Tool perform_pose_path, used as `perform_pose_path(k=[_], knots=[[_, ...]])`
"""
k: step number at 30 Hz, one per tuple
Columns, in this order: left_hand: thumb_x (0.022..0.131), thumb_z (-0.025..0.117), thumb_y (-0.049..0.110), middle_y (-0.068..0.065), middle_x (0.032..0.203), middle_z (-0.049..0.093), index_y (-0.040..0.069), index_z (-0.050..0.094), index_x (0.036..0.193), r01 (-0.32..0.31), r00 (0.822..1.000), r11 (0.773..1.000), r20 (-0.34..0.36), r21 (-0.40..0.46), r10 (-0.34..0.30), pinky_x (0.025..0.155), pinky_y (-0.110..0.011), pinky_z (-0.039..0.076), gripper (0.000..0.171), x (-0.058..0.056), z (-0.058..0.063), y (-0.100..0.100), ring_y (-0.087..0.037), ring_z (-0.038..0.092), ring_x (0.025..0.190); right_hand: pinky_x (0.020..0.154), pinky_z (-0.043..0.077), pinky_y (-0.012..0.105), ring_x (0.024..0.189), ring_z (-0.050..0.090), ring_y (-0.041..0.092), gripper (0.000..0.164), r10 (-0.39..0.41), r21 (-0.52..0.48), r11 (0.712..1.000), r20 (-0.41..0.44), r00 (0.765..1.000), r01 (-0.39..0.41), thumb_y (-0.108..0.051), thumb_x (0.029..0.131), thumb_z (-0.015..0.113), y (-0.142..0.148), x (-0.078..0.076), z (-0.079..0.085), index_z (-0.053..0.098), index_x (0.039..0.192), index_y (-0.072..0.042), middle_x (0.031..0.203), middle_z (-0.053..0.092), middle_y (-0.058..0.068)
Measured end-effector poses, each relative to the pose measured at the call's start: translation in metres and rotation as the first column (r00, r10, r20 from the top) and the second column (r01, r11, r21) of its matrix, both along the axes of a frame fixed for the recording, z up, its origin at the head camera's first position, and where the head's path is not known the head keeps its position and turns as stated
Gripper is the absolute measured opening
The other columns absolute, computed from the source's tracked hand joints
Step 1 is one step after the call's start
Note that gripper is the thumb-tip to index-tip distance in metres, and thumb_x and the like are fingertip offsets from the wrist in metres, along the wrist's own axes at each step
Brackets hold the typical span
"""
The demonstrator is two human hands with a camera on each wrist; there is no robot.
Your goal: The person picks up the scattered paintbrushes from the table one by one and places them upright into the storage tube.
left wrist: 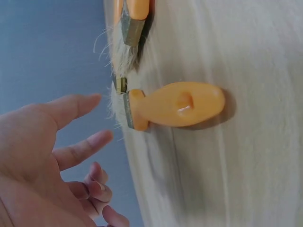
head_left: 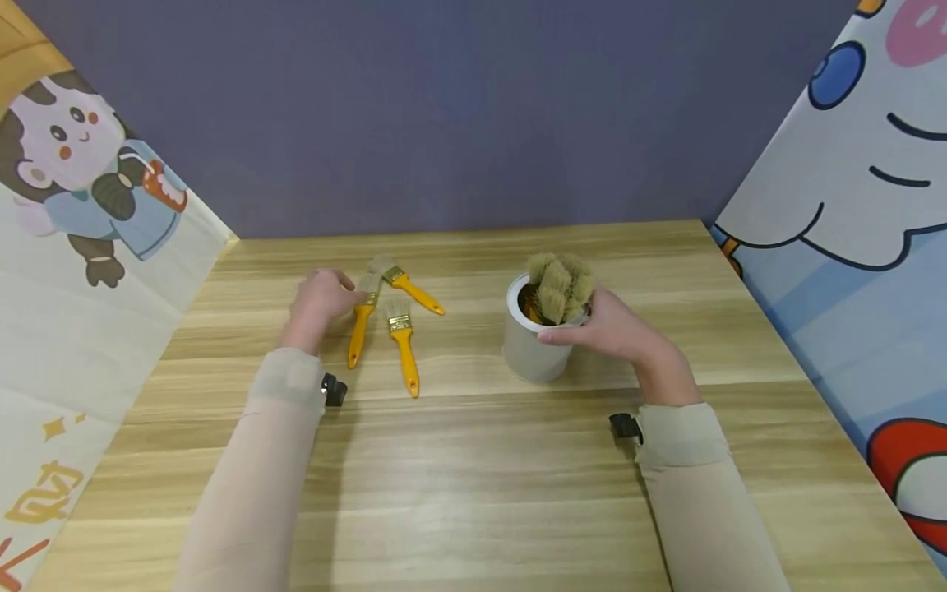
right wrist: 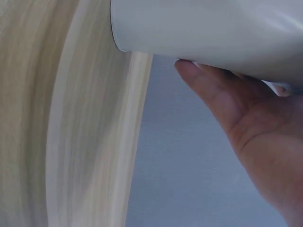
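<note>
A pale grey can (head_left: 534,355) stands on the table with several paintbrushes (head_left: 560,288) in it, tan bristles up. My right hand (head_left: 614,327) grips the can near its rim from the right, thumb across the front; the right wrist view shows that hand (right wrist: 265,118) against the can's side (right wrist: 199,28). On the left, my left hand (head_left: 320,302) reaches beside the bristles of a yellow-handled paintbrush (head_left: 358,333). In the left wrist view, thumb and forefinger are spread apart, just short of that brush (left wrist: 184,104).
Two more yellow-handled paintbrushes lie close by: one in front (head_left: 405,353), bristles away from me, and another behind (head_left: 418,294), slanting right. A purple-grey wall (head_left: 459,123) rises at the table's (head_left: 473,493) back edge. Cartoon-printed panels (head_left: 96,345) flank both sides.
</note>
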State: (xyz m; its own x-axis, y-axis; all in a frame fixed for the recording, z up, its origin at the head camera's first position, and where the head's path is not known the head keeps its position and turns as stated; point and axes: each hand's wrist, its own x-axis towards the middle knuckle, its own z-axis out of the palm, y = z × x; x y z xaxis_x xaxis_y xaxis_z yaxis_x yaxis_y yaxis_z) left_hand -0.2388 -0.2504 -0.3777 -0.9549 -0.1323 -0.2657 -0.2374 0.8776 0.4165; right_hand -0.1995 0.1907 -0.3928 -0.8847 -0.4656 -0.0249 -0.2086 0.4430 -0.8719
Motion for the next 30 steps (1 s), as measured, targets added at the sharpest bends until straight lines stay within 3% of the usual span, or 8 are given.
perform_pose_path(k=[4, 7, 11, 15, 22, 30], knots=[[0.101, 0.069, 0.043, -0.031, 0.152, 0.050, -0.003, 0.065, 0.133, 0.003, 1.000, 1.000, 0.027, 0.008, -0.003, 0.115, -0.063, 0.043, 0.057, -0.002, -0.005, 0.003, -0.050, 0.048, 0.139, 0.119, 0.041, 0.052, 0.137, 0.057, 0.029, 0.081, -0.010, -0.004, 1.000, 0.001, 1.000, 0.010, -0.028, 0.089, 0.088, 0.001, 0.001, -0.003, 0.046, 0.155, -0.011, 0.147, 0.060, 0.013], [0.100, 0.069, 0.043, -0.035, 0.156, 0.043, -0.001, 0.069, 0.126, -0.014, 0.999, 1.000, 0.031, -0.005, 0.014, 0.114, -0.069, 0.040, 0.051, -0.002, -0.010, 0.004, -0.053, 0.045, 0.140, 0.120, 0.040, 0.053, 0.138, 0.056, 0.030, 0.083, -0.017, -0.011, 1.000, 0.003, 1.000, 0.017, -0.029, 0.088, 0.088, 0.001, 0.001, -0.004, 0.044, 0.157, -0.012, 0.149, 0.059, 0.013], [0.100, 0.068, 0.047, -0.042, 0.160, 0.032, 0.002, 0.071, 0.111, -0.031, 0.999, 0.997, 0.031, -0.064, 0.033, 0.113, -0.079, 0.032, 0.047, -0.005, -0.015, 0.008, -0.059, 0.039, 0.144, 0.123, 0.036, 0.055, 0.144, 0.052, 0.030, 0.086, -0.012, -0.014, 1.000, 0.019, 1.000, 0.012, -0.029, 0.089, 0.087, 0.002, 0.001, -0.005, 0.041, 0.160, -0.013, 0.154, 0.055, 0.012], [0.099, 0.066, 0.051, -0.043, 0.159, 0.030, 0.002, 0.071, 0.095, -0.034, 0.999, 0.992, 0.029, -0.118, 0.038, 0.112, -0.083, 0.028, 0.049, -0.008, -0.018, 0.013, -0.060, 0.036, 0.144, 0.125, 0.035, 0.055, 0.145, 0.051, 0.031, 0.086, -0.010, -0.019, 1.000, 0.017, 1.000, 0.010, -0.028, 0.089, 0.087, 0.003, 0.000, -0.005, 0.041, 0.160, -0.012, 0.155, 0.055, 0.012], [0.100, 0.063, 0.054, -0.046, 0.162, 0.025, 0.000, 0.069, 0.093, -0.029, 0.999, 0.989, 0.035, -0.147, 0.035, 0.113, -0.085, 0.024, 0.055, -0.012, -0.023, 0.014, -0.062, 0.032, 0.147, 0.124, 0.036, 0.055, 0.144, 0.052, 0.030, 0.085, -0.009, -0.028, 1.000, 0.026, 1.000, 0.010, -0.028, 0.090, 0.087, 0.002, 0.002, -0.005, 0.041, 0.160, -0.013, 0.154, 0.055, 0.011], [0.098, 0.066, 0.050, -0.043, 0.155, 0.040, 0.000, 0.065, 0.082, -0.080, 0.996, 0.988, -0.048, -0.135, 0.074, 0.111, -0.084, 0.030, 0.052, -0.016, -0.025, 0.012, -0.057, 0.042, 0.141, 0.124, 0.035, 0.055, 0.143, 0.052, 0.030, 0.084, -0.006, -0.042, 0.999, 0.010, 1.000, 0.006, -0.027, 0.089, 0.088, 0.001, 0.001, -0.007, 0.043, 0.159, -0.013, 0.153, 0.056, 0.011]])
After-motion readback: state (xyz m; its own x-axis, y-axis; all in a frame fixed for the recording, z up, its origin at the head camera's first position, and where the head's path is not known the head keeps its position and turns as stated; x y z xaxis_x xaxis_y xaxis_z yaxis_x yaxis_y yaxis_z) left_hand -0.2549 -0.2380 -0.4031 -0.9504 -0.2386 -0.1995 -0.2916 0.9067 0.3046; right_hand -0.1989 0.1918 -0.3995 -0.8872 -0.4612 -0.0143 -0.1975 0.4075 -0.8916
